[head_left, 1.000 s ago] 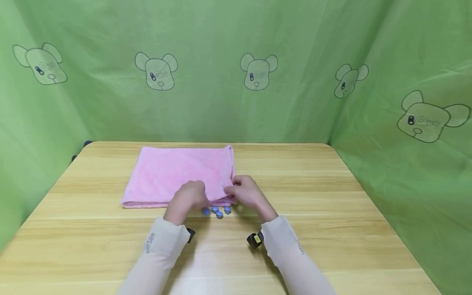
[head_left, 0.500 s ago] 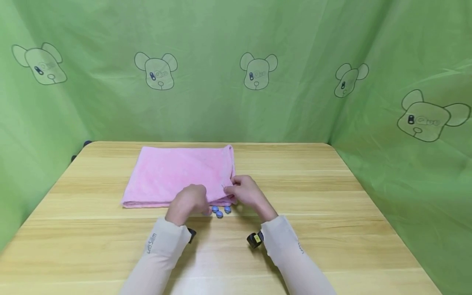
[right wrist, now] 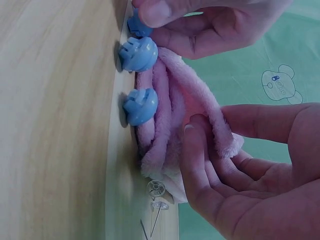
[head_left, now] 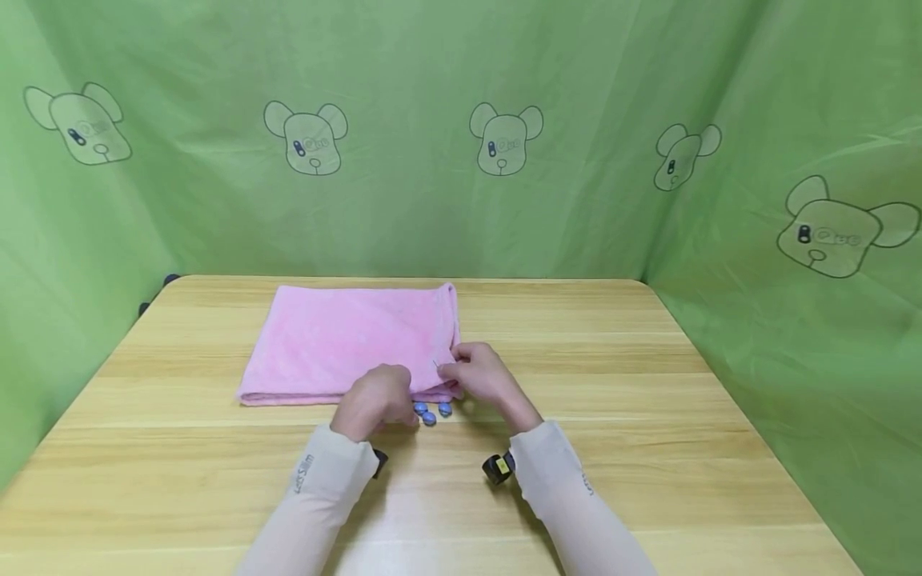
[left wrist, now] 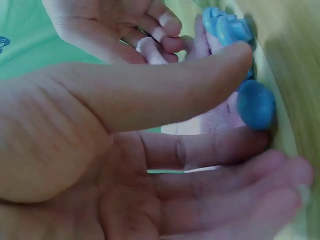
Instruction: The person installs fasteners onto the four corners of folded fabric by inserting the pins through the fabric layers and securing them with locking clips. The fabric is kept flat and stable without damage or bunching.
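Note:
A folded pink towel [head_left: 346, 336] lies on the table. Its near right corner is gripped by my right hand [head_left: 486, 376], whose fingers curl round the plush edge in the right wrist view. A thin pin-like line shows at the cloth by those fingertips. Several blue mushroom-shaped clips [right wrist: 141, 106] sit along the towel's near edge, domes up. At the left end of this group, my left hand [head_left: 374, 400] has thumb and forefinger around one blue clip [left wrist: 256, 106]. From the right wrist, the left thumb overlaps that clip; the exact contact is partly hidden.
Clear pins [right wrist: 156, 189] with round disc heads lie beside the towel corner in the right wrist view. The wooden table [head_left: 612, 448] stands against a green curtain [head_left: 403, 224] printed with bear faces. Black cameras [head_left: 497, 469] are strapped to the wrists.
My left hand has come down over the leftmost blue clip, now hidden from the head view, and shifted slightly right. The right hand keeps its hold on the towel corner.

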The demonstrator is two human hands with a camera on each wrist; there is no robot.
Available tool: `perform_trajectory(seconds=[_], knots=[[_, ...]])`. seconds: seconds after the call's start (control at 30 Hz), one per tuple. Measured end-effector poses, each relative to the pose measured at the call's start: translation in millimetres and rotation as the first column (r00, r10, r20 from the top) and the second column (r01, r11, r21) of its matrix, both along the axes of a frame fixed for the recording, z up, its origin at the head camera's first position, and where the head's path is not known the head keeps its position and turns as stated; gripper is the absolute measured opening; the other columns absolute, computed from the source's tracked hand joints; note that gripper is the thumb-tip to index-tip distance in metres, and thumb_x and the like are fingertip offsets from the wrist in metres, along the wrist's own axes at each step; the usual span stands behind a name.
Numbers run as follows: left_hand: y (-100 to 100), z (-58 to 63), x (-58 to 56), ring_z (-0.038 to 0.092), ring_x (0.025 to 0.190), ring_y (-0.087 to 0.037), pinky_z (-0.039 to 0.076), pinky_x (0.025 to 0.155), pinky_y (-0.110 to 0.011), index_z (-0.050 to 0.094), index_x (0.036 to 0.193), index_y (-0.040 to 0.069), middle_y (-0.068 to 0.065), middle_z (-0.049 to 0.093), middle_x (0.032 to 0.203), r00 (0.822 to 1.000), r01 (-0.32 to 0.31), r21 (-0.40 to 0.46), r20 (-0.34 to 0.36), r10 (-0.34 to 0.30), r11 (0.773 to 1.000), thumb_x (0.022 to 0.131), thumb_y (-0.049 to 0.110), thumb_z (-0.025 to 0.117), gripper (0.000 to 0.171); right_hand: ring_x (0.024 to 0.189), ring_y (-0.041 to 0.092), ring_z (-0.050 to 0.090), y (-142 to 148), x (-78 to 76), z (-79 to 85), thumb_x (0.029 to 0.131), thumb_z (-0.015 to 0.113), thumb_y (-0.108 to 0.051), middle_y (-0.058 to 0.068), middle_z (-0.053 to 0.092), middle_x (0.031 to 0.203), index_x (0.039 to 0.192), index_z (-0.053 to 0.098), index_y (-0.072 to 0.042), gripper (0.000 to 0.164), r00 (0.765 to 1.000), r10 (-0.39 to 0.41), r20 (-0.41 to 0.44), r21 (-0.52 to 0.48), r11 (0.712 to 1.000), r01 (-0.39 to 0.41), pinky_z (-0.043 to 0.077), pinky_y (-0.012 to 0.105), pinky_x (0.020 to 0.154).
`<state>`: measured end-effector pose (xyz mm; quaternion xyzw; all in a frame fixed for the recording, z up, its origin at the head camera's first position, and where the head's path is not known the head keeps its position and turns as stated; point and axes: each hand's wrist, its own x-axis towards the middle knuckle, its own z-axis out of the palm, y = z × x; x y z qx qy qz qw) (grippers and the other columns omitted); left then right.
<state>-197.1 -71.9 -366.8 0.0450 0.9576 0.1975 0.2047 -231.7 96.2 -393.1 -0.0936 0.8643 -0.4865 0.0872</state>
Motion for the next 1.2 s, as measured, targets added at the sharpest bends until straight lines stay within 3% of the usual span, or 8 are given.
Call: perform_trajectory(seconds=[0.13, 0.37, 0.57, 0.77, 0.9, 1.2], knots=[[1, -4.2, -3.4, 0.056, 0.054, -0.020, 0.046, 0.043, -0.029, 0.062, 0.094, 0.001, -0.011, 0.059, 0.079, 1.000, -0.025, -0.004, 0.018, 0.025, 1.000, 0.074, 0.009, 0.081, 0.028, 0.067, 0.022, 0.058, 1, -0.5, -0.5, 0.085, 0.067, -0.009, 0.008, 0.062, 0.071, 0.077, 0.060, -0.003, 0.012, 1.000, -0.006, 0.007, 0.008, 1.000, 0.006, 0.044, 0.025, 0.056], [4, -8.4, -6.3, 0.056, 0.052, -0.019, 0.046, 0.042, -0.028, 0.063, 0.090, 0.002, -0.011, 0.059, 0.080, 1.000, -0.016, -0.018, -0.008, 0.015, 1.000, 0.075, 0.007, 0.079, 0.023, 0.066, 0.022, 0.059, 2, -0.5, -1.5, 0.086, 0.067, -0.008, 0.009, 0.062, 0.072, 0.077, 0.060, -0.002, 0.012, 1.000, -0.014, 0.012, 0.003, 1.000, 0.014, 0.044, 0.024, 0.054], [0, -5.7, -8.1, 0.056, 0.052, -0.018, 0.044, 0.041, -0.027, 0.061, 0.089, 0.002, -0.011, 0.060, 0.080, 1.000, 0.004, 0.030, -0.001, -0.004, 1.000, 0.074, -0.005, 0.067, 0.017, 0.065, 0.022, 0.058, 3, 0.0, -1.6, 0.085, 0.067, -0.009, 0.009, 0.062, 0.072, 0.078, 0.060, -0.002, 0.013, 1.000, -0.016, 0.009, 0.003, 1.000, 0.016, 0.044, 0.025, 0.055], [-8, -1.6, -13.6, 0.052, 0.057, -0.018, 0.044, 0.048, -0.030, 0.060, 0.075, 0.007, -0.004, 0.058, 0.068, 0.988, 0.039, 0.106, -0.153, -0.023, 0.994, 0.075, 0.006, 0.070, 0.010, 0.066, 0.023, 0.057, 2, -0.3, -1.1, 0.085, 0.068, -0.010, 0.009, 0.061, 0.073, 0.079, 0.061, -0.003, 0.011, 1.000, -0.015, 0.013, 0.004, 1.000, 0.015, 0.044, 0.025, 0.055], [-7, -2.0, -16.3, 0.053, 0.059, -0.019, 0.045, 0.050, -0.030, 0.058, 0.077, 0.007, -0.005, 0.057, 0.068, 0.970, 0.018, 0.196, -0.239, 0.030, 0.980, 0.080, 0.015, 0.070, 0.015, 0.068, 0.025, 0.059, 1, 0.3, -0.7, 0.085, 0.067, -0.009, 0.010, 0.062, 0.074, 0.079, 0.061, -0.003, 0.010, 1.000, -0.013, 0.014, 0.010, 1.000, 0.013, 0.045, 0.025, 0.056], [2, -9.0, -21.6, 0.053, 0.058, -0.018, 0.045, 0.051, -0.029, 0.062, 0.083, 0.008, -0.002, 0.060, 0.068, 0.922, 0.000, 0.336, -0.366, 0.131, 0.942, 0.083, 0.014, 0.066, 0.007, 0.064, 0.025, 0.058, 1, -0.4, -1.8, 0.086, 0.064, -0.008, 0.011, 0.062, 0.069, 0.072, 0.060, -0.004, 0.015, 1.000, 0.011, -0.007, 0.011, 1.000, -0.010, 0.042, 0.024, 0.052]])
